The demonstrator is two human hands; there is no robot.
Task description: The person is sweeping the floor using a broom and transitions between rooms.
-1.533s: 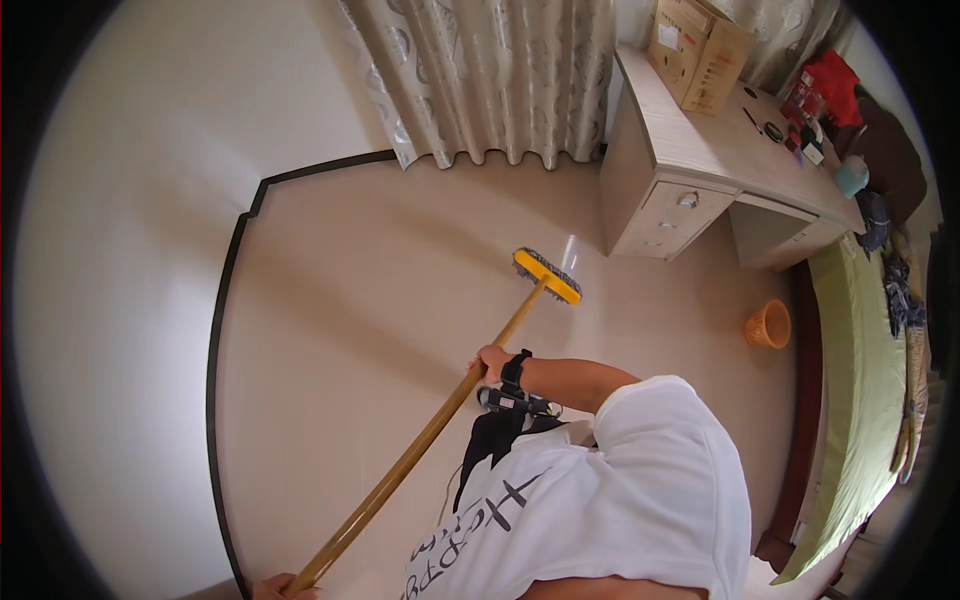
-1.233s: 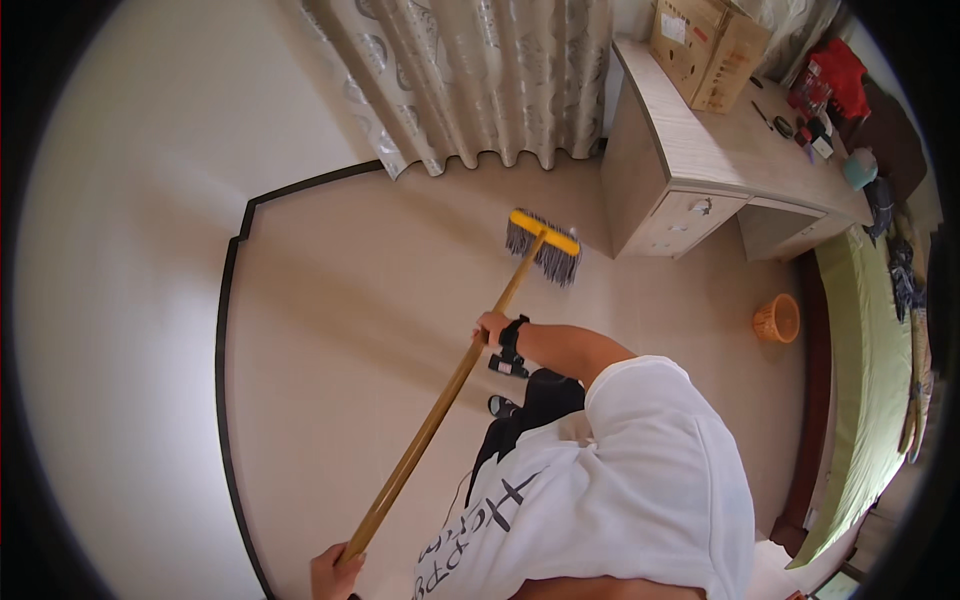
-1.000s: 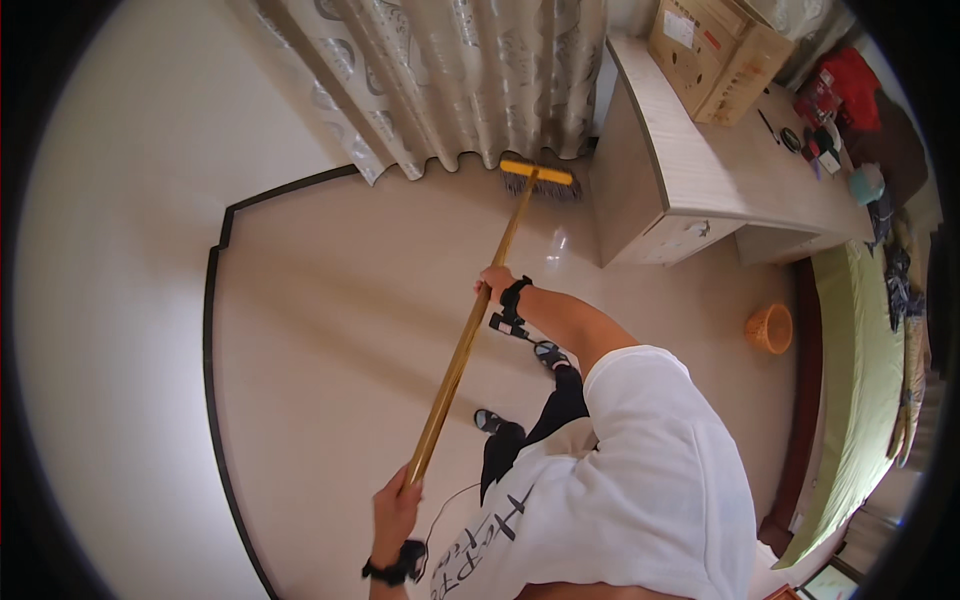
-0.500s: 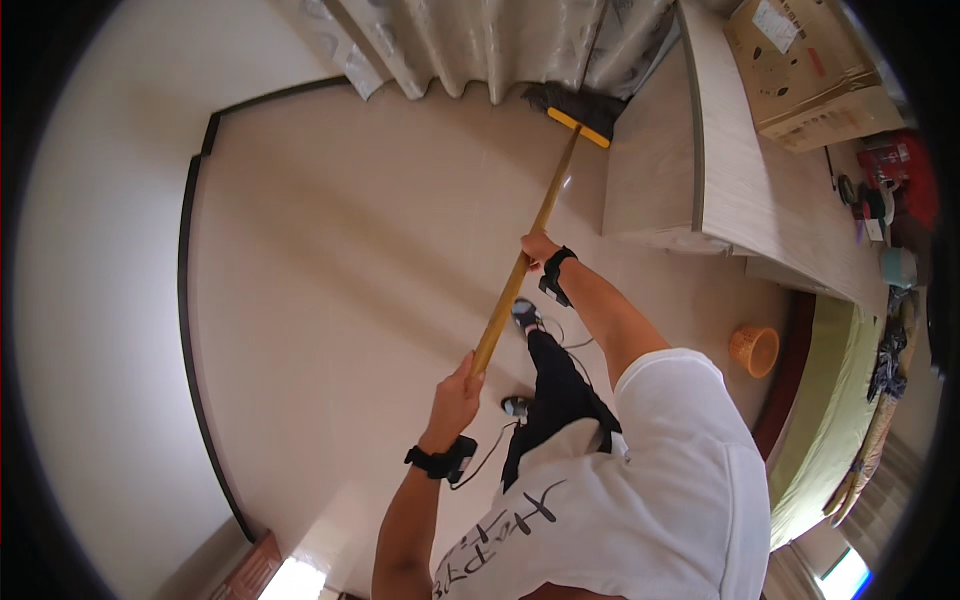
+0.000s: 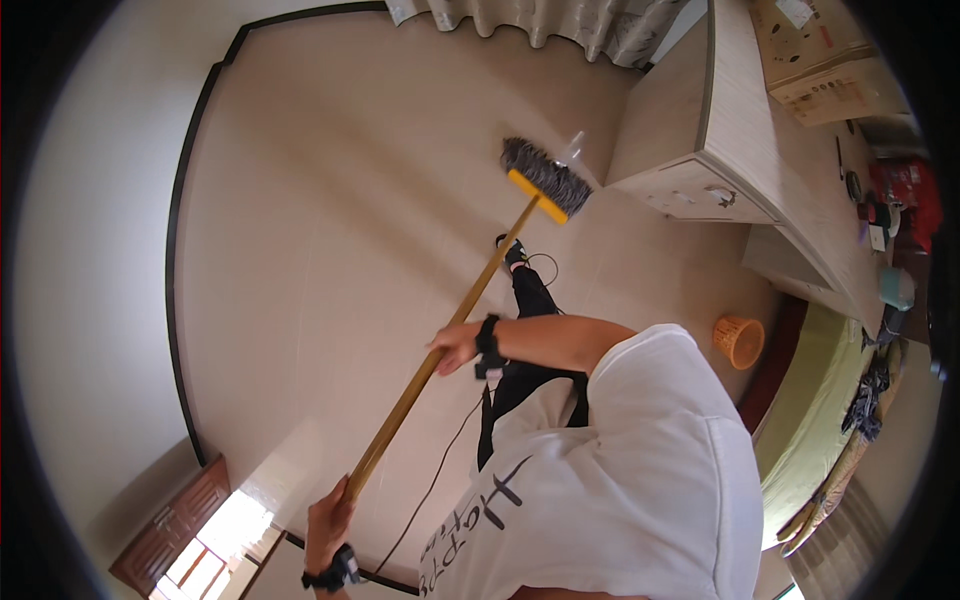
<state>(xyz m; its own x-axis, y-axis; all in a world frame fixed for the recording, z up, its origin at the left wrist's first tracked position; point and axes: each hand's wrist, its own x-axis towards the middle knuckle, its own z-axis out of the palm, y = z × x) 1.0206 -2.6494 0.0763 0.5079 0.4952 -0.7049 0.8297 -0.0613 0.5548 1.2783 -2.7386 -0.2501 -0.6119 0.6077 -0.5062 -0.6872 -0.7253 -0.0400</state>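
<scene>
**Head view: both hands on a broom**

Head view: the left hand (image 5: pixel 328 520) wraps the top end of the broom (image 5: pixel 455 322) by the floor's near edge, elbow bent. The right hand (image 5: pixel 455 346), arm reaching across, is closed round the mid-handle. The bristle head rests on the floor (image 5: pixel 330 230) beside the desk (image 5: pixel 690 150). An orange basket (image 5: pixel 738 340) stands near the bed (image 5: pixel 815 420); its contents cannot be told.

This is a room in a home, most likely a bedroom. A bed (image 5: pixel 815 420) with a green cover stands at the right, near a pale wooden counter (image 5: pixel 760 130) with drawers. Curtains (image 5: pixel 540 20) hang at the far wall, and the tiled floor (image 5: pixel 330 230) is beige.
</scene>
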